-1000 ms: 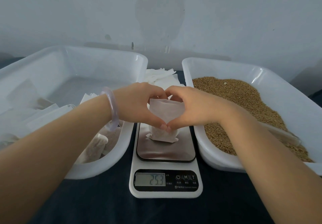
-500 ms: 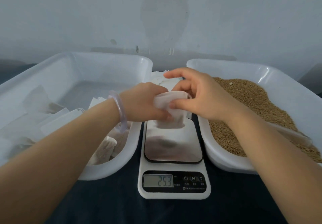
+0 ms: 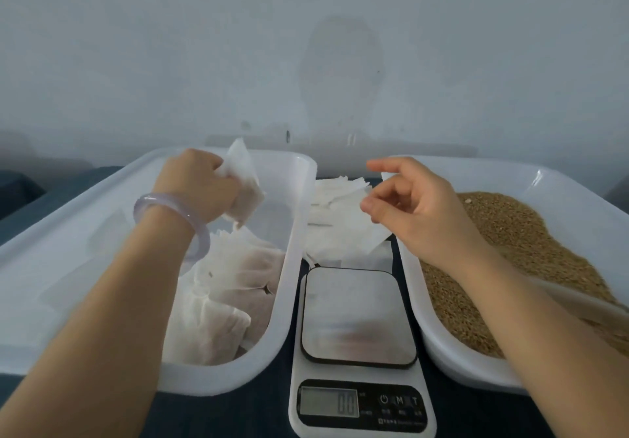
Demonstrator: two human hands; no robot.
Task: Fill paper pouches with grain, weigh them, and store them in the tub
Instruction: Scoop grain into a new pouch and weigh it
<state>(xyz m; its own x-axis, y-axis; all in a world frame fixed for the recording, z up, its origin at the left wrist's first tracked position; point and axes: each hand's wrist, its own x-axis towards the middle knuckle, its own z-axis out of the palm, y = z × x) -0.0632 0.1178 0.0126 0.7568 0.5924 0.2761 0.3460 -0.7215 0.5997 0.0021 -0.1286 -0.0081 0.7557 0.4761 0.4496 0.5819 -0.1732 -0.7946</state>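
Two white plastic tubs stand side by side on a dark surface, with one digital scale between them. The scale platform carries nothing and the display reads 0.0.

One filled pouch is held in the air above the far half of the left tub. Its long axis runs close to upright, leaning slightly. The flat paper end points up and away from the person, and the darker, grain-filled end points down into the tub. The left hand grips this pouch along its side with the fingers curled round it. One pale bracelet sits on that wrist.

Several filled pouches lie overlapping in the near right part of the left tub; an exact count cannot be made.

The right tub holds loose brown grain. The right hand hovers between the two tubs, above one loose stack of empty pouches that lies behind the scale. Its fingers are loosely curled, with the thumb and forefinger apart, and they hold nothing.
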